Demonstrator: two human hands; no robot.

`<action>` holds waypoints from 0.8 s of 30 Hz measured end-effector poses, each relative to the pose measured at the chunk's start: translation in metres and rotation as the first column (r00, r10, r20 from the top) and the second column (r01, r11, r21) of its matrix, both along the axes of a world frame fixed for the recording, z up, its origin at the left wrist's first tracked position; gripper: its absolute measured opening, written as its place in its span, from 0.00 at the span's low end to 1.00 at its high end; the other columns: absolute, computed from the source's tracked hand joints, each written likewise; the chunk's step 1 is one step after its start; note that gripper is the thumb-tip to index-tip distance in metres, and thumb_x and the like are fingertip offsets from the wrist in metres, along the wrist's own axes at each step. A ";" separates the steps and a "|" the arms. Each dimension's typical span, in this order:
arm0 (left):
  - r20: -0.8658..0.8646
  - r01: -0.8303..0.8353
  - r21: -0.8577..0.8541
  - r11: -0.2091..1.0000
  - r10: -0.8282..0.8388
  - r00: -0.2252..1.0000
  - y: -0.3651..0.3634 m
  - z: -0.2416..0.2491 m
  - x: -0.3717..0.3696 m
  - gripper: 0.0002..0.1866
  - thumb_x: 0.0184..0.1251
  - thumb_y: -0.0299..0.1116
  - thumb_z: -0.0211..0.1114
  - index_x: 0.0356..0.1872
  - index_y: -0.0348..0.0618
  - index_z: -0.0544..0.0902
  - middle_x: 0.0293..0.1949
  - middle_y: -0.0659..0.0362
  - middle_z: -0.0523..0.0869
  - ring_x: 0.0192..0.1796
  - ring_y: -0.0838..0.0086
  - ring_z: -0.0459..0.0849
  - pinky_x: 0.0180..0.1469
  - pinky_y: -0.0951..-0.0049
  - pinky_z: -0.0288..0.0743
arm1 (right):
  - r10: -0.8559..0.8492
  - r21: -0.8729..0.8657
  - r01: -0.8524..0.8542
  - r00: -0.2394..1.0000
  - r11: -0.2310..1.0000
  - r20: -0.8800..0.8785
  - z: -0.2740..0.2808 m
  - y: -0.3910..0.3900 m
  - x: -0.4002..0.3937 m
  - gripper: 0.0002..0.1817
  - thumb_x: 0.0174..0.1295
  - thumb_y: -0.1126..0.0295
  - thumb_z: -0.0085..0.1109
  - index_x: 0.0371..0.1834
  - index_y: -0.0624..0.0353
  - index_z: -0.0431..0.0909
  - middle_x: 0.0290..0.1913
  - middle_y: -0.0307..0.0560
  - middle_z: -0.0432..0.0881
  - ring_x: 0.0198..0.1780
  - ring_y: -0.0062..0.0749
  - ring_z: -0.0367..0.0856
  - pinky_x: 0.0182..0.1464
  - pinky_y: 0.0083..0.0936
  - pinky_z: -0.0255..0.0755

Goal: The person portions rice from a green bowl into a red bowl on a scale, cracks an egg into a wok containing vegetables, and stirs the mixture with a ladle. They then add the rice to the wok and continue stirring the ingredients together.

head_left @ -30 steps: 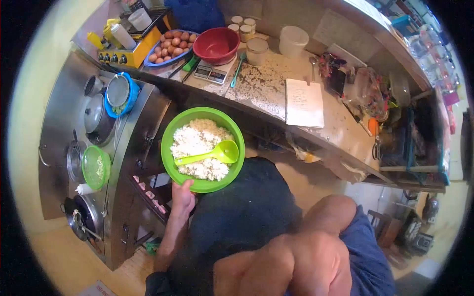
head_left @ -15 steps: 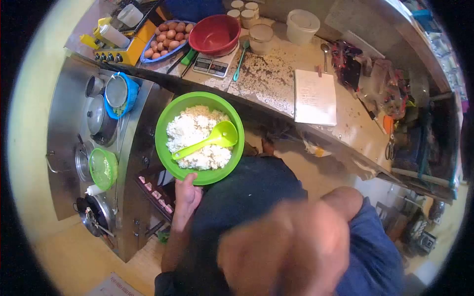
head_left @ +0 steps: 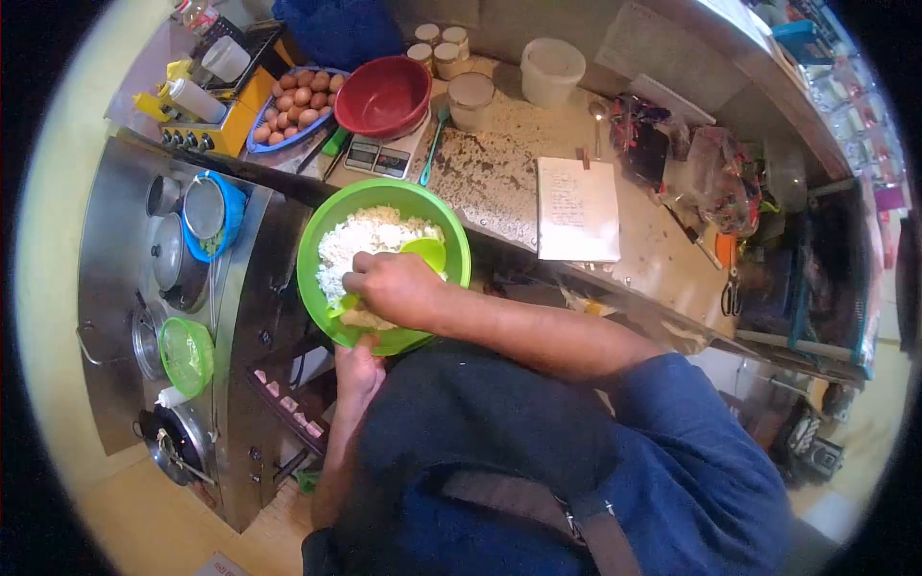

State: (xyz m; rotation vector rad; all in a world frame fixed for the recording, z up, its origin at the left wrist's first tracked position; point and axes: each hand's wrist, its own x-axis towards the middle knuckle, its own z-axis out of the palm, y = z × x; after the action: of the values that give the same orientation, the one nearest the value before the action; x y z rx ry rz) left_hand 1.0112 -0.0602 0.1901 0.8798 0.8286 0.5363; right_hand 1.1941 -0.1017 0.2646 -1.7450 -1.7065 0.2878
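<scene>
A brown-speckled worktop (head_left: 663,252) runs across the kitchen, with a steel counter (head_left: 110,278) along the left wall. Before the worktop's near edge, above the person's lap, is a round, lime-green plastic bowl (head_left: 309,259) holding loose white grains (head_left: 360,235) and a lime-green plastic spoon (head_left: 428,252). The left hand (head_left: 358,372) pinches the bowl's near rim, thumb on top, remaining fingers hidden underneath. The right hand (head_left: 396,286) curls over the spoon's handle; whether its fingertips close on it cannot be told. Beyond the bowl, at the worktop's near edge, sits a white digital scale (head_left: 382,156) below a deep red plastic basin (head_left: 389,125). Brown eggs (head_left: 303,96) fill a blue basket toward the left end; an open white notebook (head_left: 579,216) lies farther right along the near edge.
</scene>
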 end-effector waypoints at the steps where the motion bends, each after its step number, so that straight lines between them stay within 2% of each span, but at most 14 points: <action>1: -0.069 0.032 0.028 0.999 -0.030 0.997 0.004 -0.004 -0.007 0.26 0.58 0.16 0.51 0.60 0.41 0.67 0.51 0.56 0.77 0.50 0.68 0.80 0.49 0.68 0.77 | -0.003 0.057 0.004 1.000 0.998 -0.024 0.008 -0.003 0.002 0.10 0.52 0.63 0.62 0.32 0.56 0.76 0.32 0.47 0.75 0.31 0.46 0.81 0.32 0.39 0.75; 4: -0.141 0.059 0.030 0.998 -0.054 0.989 0.009 -0.004 -0.012 0.28 0.57 0.15 0.50 0.62 0.40 0.66 0.54 0.54 0.76 0.54 0.66 0.78 0.53 0.66 0.76 | -0.134 0.209 0.160 0.982 0.965 -0.137 0.034 -0.029 0.013 0.09 0.51 0.68 0.65 0.27 0.56 0.74 0.30 0.46 0.75 0.30 0.45 0.80 0.31 0.38 0.74; 6: -0.066 0.042 0.017 0.999 -0.041 0.997 0.009 -0.002 -0.010 0.27 0.57 0.16 0.51 0.62 0.38 0.65 0.53 0.53 0.76 0.53 0.63 0.79 0.53 0.63 0.77 | -0.200 0.283 0.256 0.957 0.924 -0.211 0.036 -0.049 0.027 0.08 0.51 0.72 0.66 0.27 0.57 0.74 0.26 0.47 0.76 0.28 0.45 0.79 0.31 0.36 0.74; 8: 0.083 0.018 0.013 1.000 -0.019 0.996 0.007 -0.002 -0.005 0.25 0.58 0.18 0.53 0.60 0.34 0.64 0.49 0.50 0.76 0.49 0.60 0.81 0.52 0.59 0.79 | -0.251 0.195 0.320 0.916 0.927 -0.313 0.015 -0.067 0.036 0.05 0.54 0.72 0.65 0.30 0.58 0.78 0.26 0.49 0.79 0.30 0.47 0.80 0.32 0.32 0.75; 11: 0.074 0.013 0.097 0.995 -0.021 0.997 0.008 -0.006 -0.011 0.27 0.57 0.17 0.51 0.61 0.32 0.62 0.51 0.49 0.76 0.51 0.58 0.80 0.53 0.58 0.78 | -0.268 -0.007 0.279 0.916 0.960 -0.298 -0.005 -0.098 0.036 0.06 0.54 0.72 0.62 0.35 0.60 0.79 0.31 0.52 0.81 0.37 0.49 0.81 0.36 0.38 0.75; 14: 0.062 0.012 0.220 0.976 -0.026 0.998 0.008 -0.017 -0.013 0.27 0.55 0.17 0.51 0.61 0.31 0.64 0.52 0.49 0.76 0.52 0.60 0.80 0.54 0.62 0.77 | -0.265 -0.174 0.237 0.952 0.956 -0.156 -0.003 -0.109 0.037 0.10 0.55 0.71 0.62 0.40 0.59 0.82 0.34 0.52 0.83 0.37 0.49 0.83 0.41 0.35 0.77; 15: 0.020 0.052 0.238 0.970 -0.058 0.998 0.007 -0.011 -0.012 0.27 0.55 0.18 0.51 0.60 0.31 0.65 0.52 0.49 0.77 0.52 0.62 0.80 0.54 0.64 0.76 | -0.214 -0.159 0.196 0.971 0.968 -0.105 -0.015 -0.105 0.042 0.17 0.55 0.74 0.58 0.50 0.61 0.78 0.33 0.55 0.83 0.37 0.50 0.83 0.42 0.39 0.77; 17: -0.064 0.119 0.272 0.955 -0.105 0.992 0.001 0.007 -0.005 0.27 0.54 0.18 0.51 0.60 0.31 0.67 0.53 0.50 0.77 0.52 0.64 0.80 0.53 0.68 0.75 | -0.171 -0.434 0.169 0.985 0.885 0.034 -0.007 -0.090 0.039 0.25 0.53 0.77 0.57 0.57 0.63 0.70 0.33 0.58 0.82 0.38 0.51 0.83 0.41 0.40 0.76; 18: -0.118 0.167 0.381 0.909 -0.131 0.984 0.001 0.003 -0.004 0.26 0.54 0.18 0.51 0.59 0.31 0.67 0.53 0.50 0.78 0.52 0.65 0.80 0.53 0.70 0.75 | -0.124 -0.559 0.157 0.988 0.815 0.096 -0.004 -0.079 0.036 0.28 0.52 0.78 0.56 0.61 0.64 0.67 0.33 0.60 0.82 0.38 0.51 0.83 0.40 0.40 0.76; 19: -0.179 0.211 0.483 0.850 -0.140 0.974 0.003 -0.008 -0.006 0.26 0.55 0.19 0.51 0.59 0.31 0.68 0.53 0.50 0.78 0.51 0.67 0.80 0.52 0.72 0.75 | -0.083 -0.614 0.152 0.987 0.774 0.139 -0.010 -0.063 0.034 0.36 0.50 0.80 0.54 0.66 0.66 0.57 0.33 0.62 0.81 0.37 0.52 0.83 0.39 0.42 0.76; 20: -0.244 0.257 0.576 0.776 -0.137 0.960 0.006 -0.017 -0.009 0.25 0.55 0.19 0.51 0.58 0.31 0.69 0.53 0.50 0.78 0.51 0.68 0.80 0.52 0.73 0.75 | -0.086 -0.596 0.159 0.985 0.787 0.149 -0.009 -0.056 0.034 0.24 0.60 0.77 0.44 0.62 0.65 0.63 0.40 0.62 0.81 0.39 0.53 0.83 0.40 0.44 0.77; 21: -0.328 0.298 0.542 0.786 -0.129 0.936 0.007 -0.022 -0.010 0.26 0.55 0.17 0.49 0.60 0.32 0.67 0.54 0.51 0.78 0.51 0.65 0.80 0.53 0.70 0.76 | -0.083 -0.523 0.155 0.984 0.838 0.158 -0.015 -0.052 0.033 0.28 0.56 0.78 0.47 0.64 0.65 0.61 0.38 0.62 0.81 0.37 0.53 0.83 0.39 0.43 0.77; 23: -0.073 0.031 0.237 0.971 -0.014 0.997 -0.002 -0.006 0.003 0.28 0.54 0.16 0.48 0.60 0.32 0.66 0.54 0.52 0.77 0.51 0.63 0.80 0.53 0.67 0.76 | -0.107 -0.425 0.173 0.979 0.888 0.174 -0.018 -0.048 0.033 0.33 0.51 0.79 0.49 0.66 0.66 0.59 0.38 0.63 0.81 0.36 0.53 0.83 0.38 0.42 0.77; 24: 0.045 -0.077 0.046 0.996 0.075 0.996 -0.005 0.006 0.009 0.28 0.54 0.15 0.48 0.61 0.32 0.65 0.55 0.52 0.76 0.52 0.63 0.81 0.54 0.66 0.77 | -0.132 -0.405 0.196 0.975 0.893 0.180 -0.014 -0.047 0.033 0.33 0.51 0.79 0.48 0.66 0.66 0.59 0.38 0.64 0.81 0.37 0.53 0.83 0.39 0.42 0.77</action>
State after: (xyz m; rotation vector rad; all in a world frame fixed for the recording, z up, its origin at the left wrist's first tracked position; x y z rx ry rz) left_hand 1.0200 -0.0651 0.1959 0.8799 0.8149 0.6414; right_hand 1.2267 -0.1486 0.2504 -2.2638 -1.6711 0.4899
